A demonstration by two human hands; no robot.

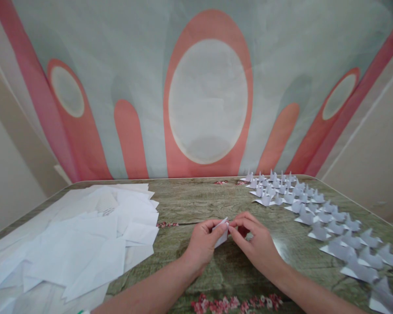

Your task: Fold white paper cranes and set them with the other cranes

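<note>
A small piece of folded white paper (221, 238) is held above the middle of the table, its pointed tip facing up. My left hand (201, 242) grips it from the left, thumb in front and fingers behind. From the right, my right hand (253, 235) pinches the paper's right edge between thumb and index finger. Parts of the folded paper are hidden behind my fingers, so its full shape cannot be made out.
Loose white paper sheets (85, 244) lie in an overlapping pile on the left. Rows of folded paper birds (317, 231) stand along the right side. The wood-patterned table (196, 198) carries printed flowers, and a patterned backdrop (144, 65) hangs behind its far edge.
</note>
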